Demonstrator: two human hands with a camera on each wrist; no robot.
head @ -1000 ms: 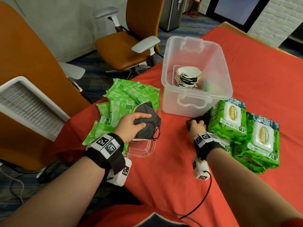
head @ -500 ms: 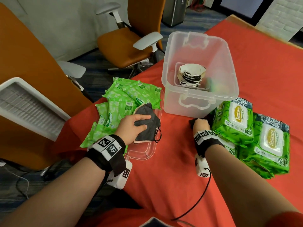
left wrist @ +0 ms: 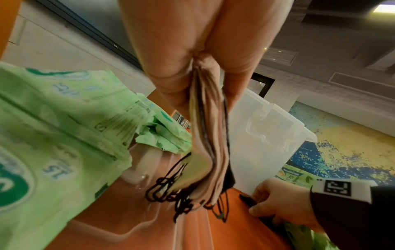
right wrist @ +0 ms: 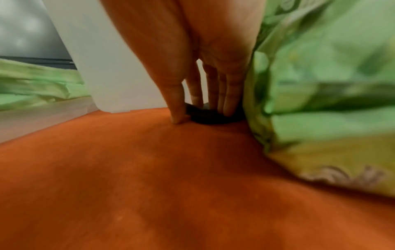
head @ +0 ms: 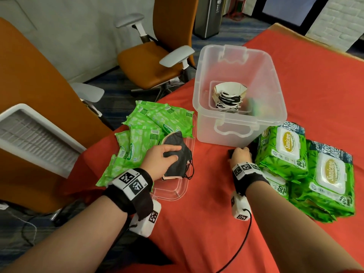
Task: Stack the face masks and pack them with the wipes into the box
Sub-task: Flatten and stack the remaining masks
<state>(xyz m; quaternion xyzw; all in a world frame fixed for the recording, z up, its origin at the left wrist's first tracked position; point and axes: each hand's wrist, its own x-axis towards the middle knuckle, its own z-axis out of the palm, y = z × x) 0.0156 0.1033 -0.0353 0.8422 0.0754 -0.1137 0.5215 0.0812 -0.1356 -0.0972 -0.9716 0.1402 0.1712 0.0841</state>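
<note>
My left hand (head: 163,158) grips a stack of black and pink face masks (head: 180,160), thumb on top, just above a clear lid (head: 173,191). In the left wrist view the stack (left wrist: 209,152) hangs edge-on between thumb and fingers, ear loops dangling. My right hand (head: 239,156) is down on the red tablecloth at the front of the clear box (head: 206,125). It pinches a black mask (right wrist: 209,118) lying flat there, thumb at its edge and fingers on top. More folded masks (head: 228,97) sit inside the box.
Small green wipes packs (head: 149,131) lie heaped left of the box, partly on the lid. Large green wipes packs (head: 285,150) are stacked just right of my right hand. Orange chairs (head: 153,56) stand beyond the table's left edge.
Both hands keep their holds in nearly the same places. The left hand's mask stack has sunk slightly toward the lid, and the view has shifted a little.
</note>
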